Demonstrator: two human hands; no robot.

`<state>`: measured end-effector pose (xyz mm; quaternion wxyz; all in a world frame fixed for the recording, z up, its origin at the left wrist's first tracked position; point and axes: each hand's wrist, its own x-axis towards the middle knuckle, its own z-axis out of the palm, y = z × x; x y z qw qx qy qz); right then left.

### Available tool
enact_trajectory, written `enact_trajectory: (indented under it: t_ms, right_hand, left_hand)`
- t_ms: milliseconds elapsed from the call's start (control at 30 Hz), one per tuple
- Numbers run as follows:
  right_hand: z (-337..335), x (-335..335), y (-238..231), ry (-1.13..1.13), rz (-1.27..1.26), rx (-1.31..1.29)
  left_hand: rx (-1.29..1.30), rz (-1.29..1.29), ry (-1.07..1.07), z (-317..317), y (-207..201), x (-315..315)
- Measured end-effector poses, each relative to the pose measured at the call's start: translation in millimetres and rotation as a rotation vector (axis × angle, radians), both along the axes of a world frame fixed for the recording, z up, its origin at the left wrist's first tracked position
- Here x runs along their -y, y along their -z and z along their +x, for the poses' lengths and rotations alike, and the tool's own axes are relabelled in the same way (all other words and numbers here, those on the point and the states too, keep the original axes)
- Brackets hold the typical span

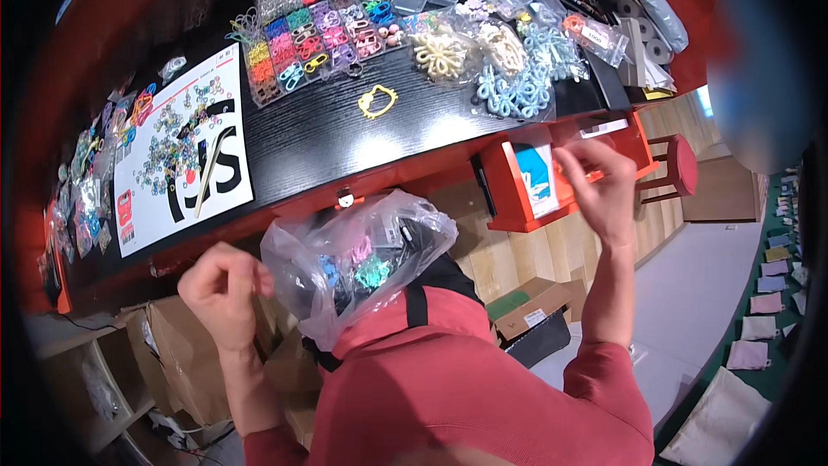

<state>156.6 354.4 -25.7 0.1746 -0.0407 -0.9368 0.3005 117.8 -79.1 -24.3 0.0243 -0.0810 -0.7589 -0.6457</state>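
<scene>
A clear plastic bag (297, 280) lies gaping on my lap, with pink, blue and mint-green bundles of small pieces inside. My left hand (222, 293) is curled closed beside the bag's left rim; whether it pinches the film cannot be made out. Over an open orange drawer (509, 185) at the right, my right hand (599, 181) has its thumb and fingers drawn together; anything between them is too small to tell. A turquoise and white packet (536, 174) lies in that drawer. On the black tabletop (315, 142) rests a yellow outline-shaped piece (377, 102).
A compartment box (285, 52) holds colourful clips and beads. Bags of cream (440, 52) and pale-blue loops (517, 86) lie right of it. Small rings and tweezers (211, 177) lie on a white sheet (142, 224) at left. Cardboard boxes (185, 362) and a red stool (683, 166) stand below.
</scene>
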Motion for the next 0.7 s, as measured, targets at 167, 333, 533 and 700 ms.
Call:
enact_trajectory:
  t_ms: [167,333,533,700]
  right_hand:
    - [-44.9,27.5,-9.9,0.05,0.157,-0.184]
    - [-79.2,46.7,-13.5,-0.081,0.429,-0.046]
    - [-96.4,38.2,-2.1,-0.138,0.492,-0.064]
    - [-95.9,31.3,10.6,-0.149,0.456,-0.242]
  left_hand:
    - [-0.012,-0.328,0.232,31.6,-0.3,-20.8]
    - [-0.151,-0.521,0.294,49.4,23.1,-33.4]
    - [-0.16,-0.522,0.317,50.3,33.1,-33.5]
    - [0.223,-0.101,0.119,52.9,20.1,-23.0]
